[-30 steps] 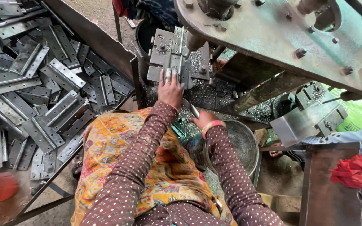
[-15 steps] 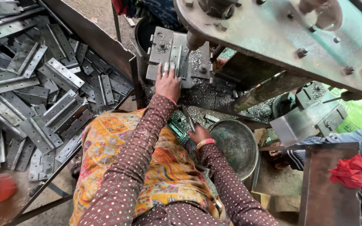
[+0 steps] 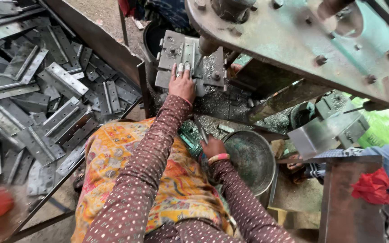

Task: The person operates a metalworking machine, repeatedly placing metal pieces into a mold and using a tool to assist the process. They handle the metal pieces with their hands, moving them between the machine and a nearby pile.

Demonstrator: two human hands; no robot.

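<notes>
My left hand (image 3: 182, 83) rests flat on a grey metal piece (image 3: 182, 54) lying on the die bed of a press, fingers spread over its front edge. Just right of the fingers hangs the punch tip (image 3: 200, 60). My right hand (image 3: 212, 146) is lower, near my lap, closed around a thin metal rod (image 3: 201, 130) that points up and left. Right beside that hand stands a round metal bowl (image 3: 251, 157). Both arms wear dotted maroon sleeves, and an orange bangle sits on the right wrist.
A heap of grey hinge plates (image 3: 37, 94) fills the left side behind a slanted steel bar (image 3: 100, 45). The green press frame (image 3: 302, 40) overhangs at top right. A steel stand (image 3: 352, 202) with a red cloth (image 3: 374, 186) is at right, beside another person's blue sleeve (image 3: 383, 157).
My left hand slid up onto the metal piece on the die. My right hand dropped down and left toward my lap with the rod.
</notes>
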